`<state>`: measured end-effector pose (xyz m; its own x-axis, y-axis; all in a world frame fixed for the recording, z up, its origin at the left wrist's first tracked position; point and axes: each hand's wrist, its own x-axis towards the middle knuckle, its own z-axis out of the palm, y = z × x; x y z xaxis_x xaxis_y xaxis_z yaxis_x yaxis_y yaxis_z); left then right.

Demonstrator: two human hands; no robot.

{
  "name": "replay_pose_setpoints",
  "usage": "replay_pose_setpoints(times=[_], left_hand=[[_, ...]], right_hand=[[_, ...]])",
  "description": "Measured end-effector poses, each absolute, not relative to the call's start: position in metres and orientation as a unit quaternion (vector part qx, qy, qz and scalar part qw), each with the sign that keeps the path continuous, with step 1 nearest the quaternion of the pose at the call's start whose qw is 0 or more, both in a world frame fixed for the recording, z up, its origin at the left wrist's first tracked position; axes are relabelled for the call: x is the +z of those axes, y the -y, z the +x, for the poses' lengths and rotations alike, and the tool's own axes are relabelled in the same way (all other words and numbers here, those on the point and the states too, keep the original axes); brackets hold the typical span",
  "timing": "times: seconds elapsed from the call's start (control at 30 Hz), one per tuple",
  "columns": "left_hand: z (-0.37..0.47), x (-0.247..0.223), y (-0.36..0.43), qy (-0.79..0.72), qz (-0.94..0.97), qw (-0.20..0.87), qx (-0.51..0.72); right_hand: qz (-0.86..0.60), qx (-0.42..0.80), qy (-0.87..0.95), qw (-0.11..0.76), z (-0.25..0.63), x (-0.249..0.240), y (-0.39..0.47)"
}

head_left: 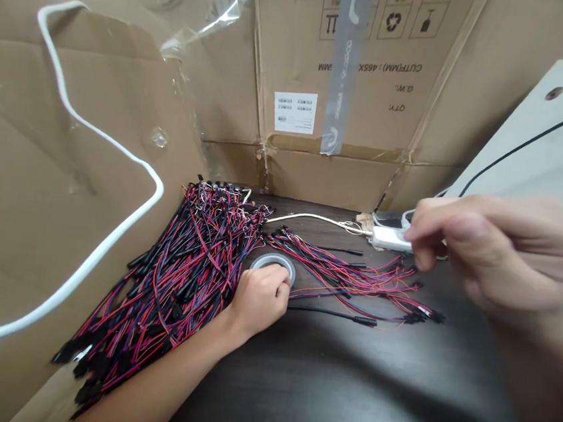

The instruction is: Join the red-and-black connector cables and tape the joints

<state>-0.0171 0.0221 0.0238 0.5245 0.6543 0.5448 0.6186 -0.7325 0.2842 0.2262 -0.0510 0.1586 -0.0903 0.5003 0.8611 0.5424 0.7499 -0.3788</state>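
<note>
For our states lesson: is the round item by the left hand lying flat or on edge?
Lying flat: the round item shows its rim facing up, partly hidden by the left hand.

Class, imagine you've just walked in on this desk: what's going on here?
A person is working over a dark tabletop. The left hand is curled over the near side of a pale ring, between a large pile of red and black wires and a smaller spread of wires; what it grips is hidden. The right hand, blurred, is raised, overlapping a white block in view; whether it holds anything is unclear.
</note>
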Motion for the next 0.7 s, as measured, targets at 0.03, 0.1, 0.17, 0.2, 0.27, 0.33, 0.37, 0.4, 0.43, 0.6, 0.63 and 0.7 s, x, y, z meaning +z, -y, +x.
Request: replay_pose_setpoints(times=[0.03, 0.1, 0.17, 0.2, 0.27, 0.33, 0.37, 0.4, 0.43, 0.6, 0.63, 0.7], left_hand=[[-0.016, 0.024, -0.023, -0.368, 0.873, 0.031, 0.318], [-0.015, 0.032, -0.021, -0.371, 0.877, 0.042, 0.301], [-0.02, 0.05, -0.012, -0.369, 0.886, 0.055, 0.275], [-0.026, 0.063, -0.005, -0.367, 0.892, 0.056, 0.259], [-0.05, 0.09, 0.014, -0.384, 0.884, 0.053, 0.26], [-0.088, 0.107, 0.035, -0.426, 0.864, 0.019, 0.266], [-0.11, 0.109, 0.046, -0.446, 0.854, -0.025, 0.267], [-0.134, 0.106, 0.056, -0.472, 0.843, -0.072, 0.249], [-0.157, 0.097, 0.064, -0.498, 0.829, -0.122, 0.224], [-0.23, 0.032, 0.079, -0.477, 0.845, -0.204, 0.13], [-0.233, 0.024, 0.078, -0.459, 0.852, -0.204, 0.144], [-0.232, 0.017, 0.073, -0.448, 0.854, -0.202, 0.173]], right_hand=[[-0.356, -0.011, 0.752, 0.555, 0.227, 0.158, 0.047], [-0.382, 0.021, 0.774, 0.505, 0.224, 0.154, 0.039], [-0.429, 0.104, 0.767, 0.466, 0.213, 0.143, 0.03], [-0.447, 0.168, 0.753, 0.453, 0.204, 0.135, 0.026], [-0.462, 0.336, 0.716, 0.401, 0.18, 0.113, 0.02], [-0.436, 0.483, 0.69, 0.317, 0.152, 0.089, 0.017], [-0.419, 0.528, 0.685, 0.278, 0.138, 0.078, 0.018], [-0.407, 0.553, 0.686, 0.24, 0.125, 0.069, 0.019], [-0.392, 0.555, 0.703, 0.209, 0.112, 0.063, 0.021], [-0.364, 0.243, 0.879, 0.19, 0.062, 0.047, 0.035], [-0.337, 0.172, 0.906, 0.19, 0.055, 0.044, 0.037], [-0.279, 0.077, 0.937, 0.194, 0.044, 0.036, 0.038]])
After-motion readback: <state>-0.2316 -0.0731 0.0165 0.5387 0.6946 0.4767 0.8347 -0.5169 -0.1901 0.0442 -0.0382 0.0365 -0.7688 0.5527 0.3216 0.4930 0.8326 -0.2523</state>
